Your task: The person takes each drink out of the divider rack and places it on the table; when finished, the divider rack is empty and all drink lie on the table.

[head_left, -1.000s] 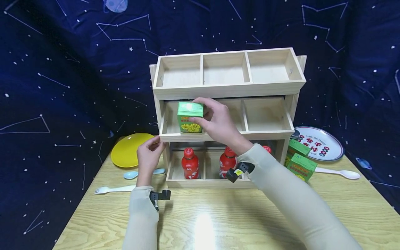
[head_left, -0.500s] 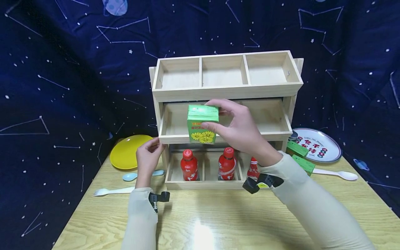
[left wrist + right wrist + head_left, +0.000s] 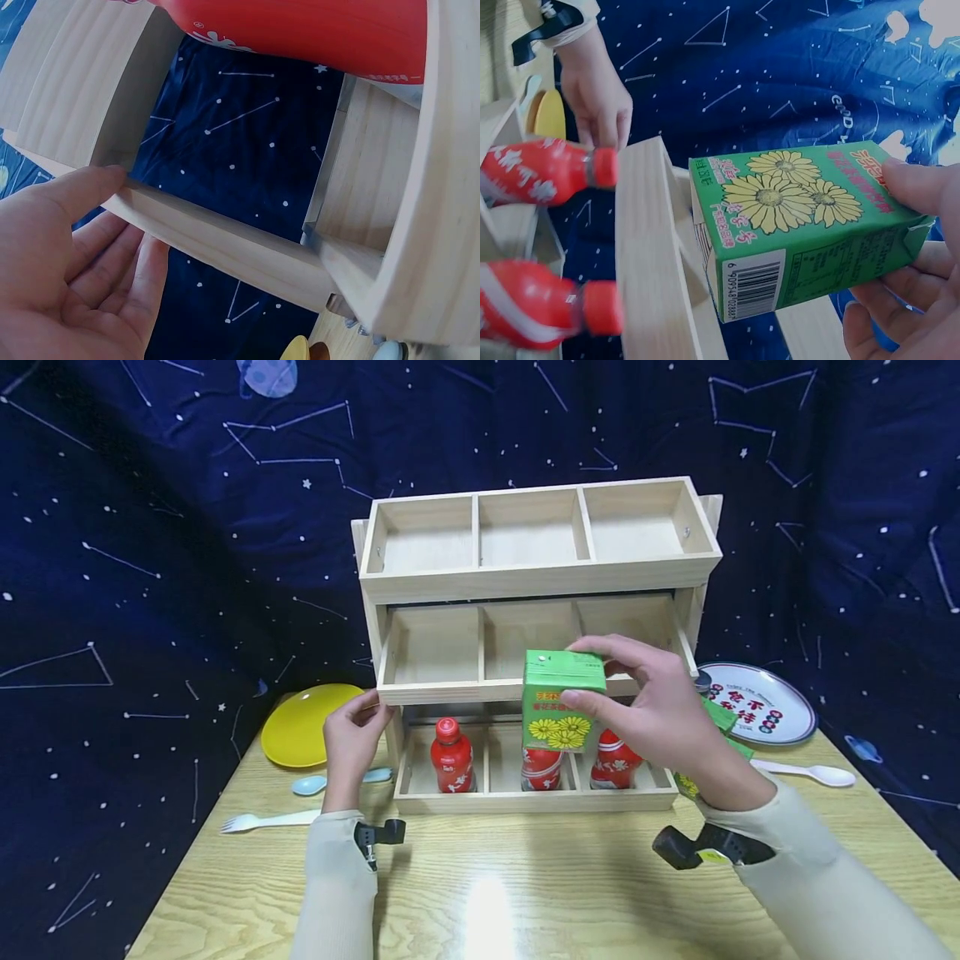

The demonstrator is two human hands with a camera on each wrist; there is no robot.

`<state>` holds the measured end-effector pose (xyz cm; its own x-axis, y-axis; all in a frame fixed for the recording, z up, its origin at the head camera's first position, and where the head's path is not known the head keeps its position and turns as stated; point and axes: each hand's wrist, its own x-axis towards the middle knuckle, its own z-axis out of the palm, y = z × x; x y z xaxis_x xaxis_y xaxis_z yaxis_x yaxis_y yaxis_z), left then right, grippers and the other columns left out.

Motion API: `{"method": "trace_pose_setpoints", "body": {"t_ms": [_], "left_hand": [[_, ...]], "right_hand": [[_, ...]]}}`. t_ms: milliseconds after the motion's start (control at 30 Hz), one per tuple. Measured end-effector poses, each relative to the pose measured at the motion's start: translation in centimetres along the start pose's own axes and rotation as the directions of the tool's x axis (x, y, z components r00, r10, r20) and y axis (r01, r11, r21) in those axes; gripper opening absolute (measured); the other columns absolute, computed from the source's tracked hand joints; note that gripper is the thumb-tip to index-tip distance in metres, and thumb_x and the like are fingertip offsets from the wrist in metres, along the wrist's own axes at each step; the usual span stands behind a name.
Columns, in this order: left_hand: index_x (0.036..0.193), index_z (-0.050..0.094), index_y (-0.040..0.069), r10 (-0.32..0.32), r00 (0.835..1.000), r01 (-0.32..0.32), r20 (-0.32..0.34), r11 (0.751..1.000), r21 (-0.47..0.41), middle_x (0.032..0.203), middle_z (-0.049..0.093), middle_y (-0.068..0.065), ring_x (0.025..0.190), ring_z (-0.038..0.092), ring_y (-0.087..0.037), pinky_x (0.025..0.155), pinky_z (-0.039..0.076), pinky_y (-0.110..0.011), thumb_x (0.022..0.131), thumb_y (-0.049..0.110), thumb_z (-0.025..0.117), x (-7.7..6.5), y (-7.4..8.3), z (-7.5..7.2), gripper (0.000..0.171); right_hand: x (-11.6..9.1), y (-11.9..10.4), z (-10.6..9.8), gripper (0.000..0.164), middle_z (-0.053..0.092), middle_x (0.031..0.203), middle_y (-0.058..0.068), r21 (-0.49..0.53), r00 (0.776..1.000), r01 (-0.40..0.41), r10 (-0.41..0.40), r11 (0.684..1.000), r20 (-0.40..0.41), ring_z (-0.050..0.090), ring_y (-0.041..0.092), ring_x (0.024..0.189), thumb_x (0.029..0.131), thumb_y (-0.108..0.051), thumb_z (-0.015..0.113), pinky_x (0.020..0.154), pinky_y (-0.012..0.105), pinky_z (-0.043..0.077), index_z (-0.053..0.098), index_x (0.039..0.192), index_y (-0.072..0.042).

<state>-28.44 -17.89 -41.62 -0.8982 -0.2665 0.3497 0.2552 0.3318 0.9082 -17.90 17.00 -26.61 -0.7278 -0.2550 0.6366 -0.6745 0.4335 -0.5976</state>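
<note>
My right hand [image 3: 663, 718] holds a green drink carton [image 3: 562, 706] with yellow flowers, thumb on its front and fingers behind. The carton is in front of the middle tier of a three-tier wooden rack [image 3: 540, 577]. In the right wrist view the carton [image 3: 787, 217] lies sideways across the picture, its barcode end towards the rack. At the rack's left side, my left hand [image 3: 354, 743] grips the frame by the middle tier's lower corner. The left wrist view has the thumb and fingers on either side of the wooden upright [image 3: 217, 232].
Red bottles [image 3: 453, 764] stand in the bottom tier's compartments. Left of the rack lie a yellow plate [image 3: 300, 727], a blue spoon [image 3: 309, 785] and a white fork [image 3: 262, 821]. On the right are a printed plate [image 3: 780, 702], a white spoon [image 3: 825, 775] and partly hidden green cartons [image 3: 718, 717].
My right hand has brought the carton out of the middle tier's left compartment, moving right, downward and nearer. My left hand has stayed at the rack's left side.
</note>
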Motion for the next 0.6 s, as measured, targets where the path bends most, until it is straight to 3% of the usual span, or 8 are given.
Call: {"method": "trace_pose_setpoints", "body": {"t_ms": [333, 600], "left_hand": [[0.119, 0.072, 0.009, 0.011, 1.0, -0.011, -0.001, 1.0, 0.0, 0.113, 0.071, -0.008, 0.098, 0.069, -0.021, 0.084, 0.057, -0.028, 0.087, 0.027, 0.078, 0.1, 0.0, 0.0, 0.037], [0.12, 0.072, 0.008, -0.004, 1.0, 0.004, 0.002, 1.0, -0.009, 0.113, 0.07, -0.008, 0.099, 0.069, -0.022, 0.085, 0.057, -0.029, 0.087, 0.025, 0.078, 0.0, 0.0, -0.1, 0.038]], "right_hand": [[-4.0, 2.5, -3.0, 0.045, 0.068, 0.104, 0.001, -0.048, 0.994, -0.106, 0.105, 0.993, -0.025, 0.068, 0.01, 0.083, 0.078, 0.004, 0.081, 0.072, 0.015, 0.055, 0.067, 0.119, -0.007], [-7.3, 4.9, -5.6, 0.044, 0.064, 0.111, -0.002, -0.088, 0.971, -0.238, 0.233, 0.967, -0.056, 0.067, 0.004, 0.084, 0.081, 0.003, 0.078, 0.072, 0.012, 0.054, 0.065, 0.123, -0.004]]}}
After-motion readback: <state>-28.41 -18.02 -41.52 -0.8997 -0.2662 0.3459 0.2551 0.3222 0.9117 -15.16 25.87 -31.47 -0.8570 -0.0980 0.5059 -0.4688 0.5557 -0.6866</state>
